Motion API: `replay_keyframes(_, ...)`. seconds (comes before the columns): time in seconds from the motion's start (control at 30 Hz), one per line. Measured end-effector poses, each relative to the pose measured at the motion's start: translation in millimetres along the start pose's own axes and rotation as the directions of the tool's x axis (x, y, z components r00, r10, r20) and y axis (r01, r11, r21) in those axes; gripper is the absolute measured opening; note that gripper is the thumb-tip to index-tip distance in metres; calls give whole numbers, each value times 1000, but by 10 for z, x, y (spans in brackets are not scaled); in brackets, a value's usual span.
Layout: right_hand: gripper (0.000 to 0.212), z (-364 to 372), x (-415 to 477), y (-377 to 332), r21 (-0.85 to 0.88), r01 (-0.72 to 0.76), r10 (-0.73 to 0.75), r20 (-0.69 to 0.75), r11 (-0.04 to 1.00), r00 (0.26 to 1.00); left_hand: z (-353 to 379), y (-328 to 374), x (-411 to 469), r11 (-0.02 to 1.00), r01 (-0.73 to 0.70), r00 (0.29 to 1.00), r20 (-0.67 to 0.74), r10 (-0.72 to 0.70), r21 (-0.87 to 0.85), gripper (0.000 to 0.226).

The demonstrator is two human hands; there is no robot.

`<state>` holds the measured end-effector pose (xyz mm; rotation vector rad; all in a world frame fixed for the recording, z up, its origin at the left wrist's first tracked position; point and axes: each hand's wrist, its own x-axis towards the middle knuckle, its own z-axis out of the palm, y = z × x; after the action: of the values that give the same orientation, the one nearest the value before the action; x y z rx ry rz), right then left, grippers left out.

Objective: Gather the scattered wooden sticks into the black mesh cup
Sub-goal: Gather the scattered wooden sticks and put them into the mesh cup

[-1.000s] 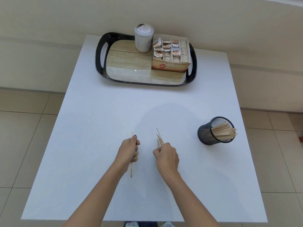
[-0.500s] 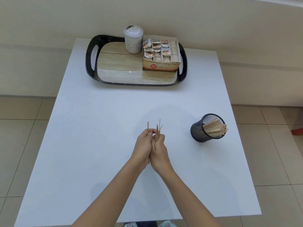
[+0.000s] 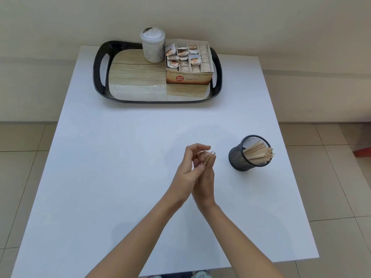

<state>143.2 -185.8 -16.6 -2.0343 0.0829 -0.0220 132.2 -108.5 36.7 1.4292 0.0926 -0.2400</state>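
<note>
The black mesh cup (image 3: 237, 158) stands on the right of the white table (image 3: 120, 157), tilted a little, with several wooden sticks (image 3: 259, 154) fanned out of it. Just left of the cup my two hands meet above the table. My right hand (image 3: 204, 178) grips a small bundle of wooden sticks (image 3: 209, 157), whose tips point up and right toward the cup. My left hand (image 3: 185, 169) lies against it, its fingers arched loosely over the bundle; the frame is blurred here. I see no loose sticks on the table.
At the back of the table lies a black tray (image 3: 98, 77) with a wood-pattern floor. On it stand a white lidded jar (image 3: 153, 47) and an open box of tea bags (image 3: 188, 79). Tiled floor surrounds the table.
One second ago each hand held sticks apart. They came together, merged the sticks into one bundle, and moved right toward the cup. My left fingers have loosened.
</note>
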Motion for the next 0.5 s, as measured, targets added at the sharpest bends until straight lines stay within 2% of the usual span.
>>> replay_keyframes(0.07, 27, 14, -7, 22, 4, -56, 56, 48, 998, 997, 14, -55, -15, 999, 28, 999, 32, -29, 30, 52)
replay_keyframes(0.13, 40, 57, -59, 96, 104, -141, 135, 62, 985, 989, 19, -124, -31, 996, 66, 997, 35, -68, 60, 62)
replay_keyframes(0.17, 39, 71, -86, 134, 93, -141, 135, 65, 986, 989, 16, -161, -36, 994, 86, 996, 33, -89, 73, 64)
replay_keyframes(0.23, 16, 73, -138, 147, 38, -98, 94, 108, 994, 990, 17, -225, -42, 990, 100, 994, 37, -104, 97, 59)
replay_keyframes(0.27, 13, 75, -136, 164, -16, -45, 46, 103, 999, 994, 26, -242, -49, 990, 93, 994, 38, -98, 105, 54)
replay_keyframes(0.3, 24, 58, -126, 176, -73, 0, 6, 83, 997, 997, 32, -253, -57, 991, 81, 996, 32, -85, 109, 50)
replay_keyframes(0.4, 33, 9, -144, 171, -101, 78, -70, 78, 992, 994, 62, -254, -66, 991, 43, 999, -17, -41, 124, 40)
replay_keyframes(0.5, 31, 53, -202, 137, -111, 44, -30, 127, 993, 991, 104, -246, -43, 975, -18, 999, -37, 27, 222, 32)
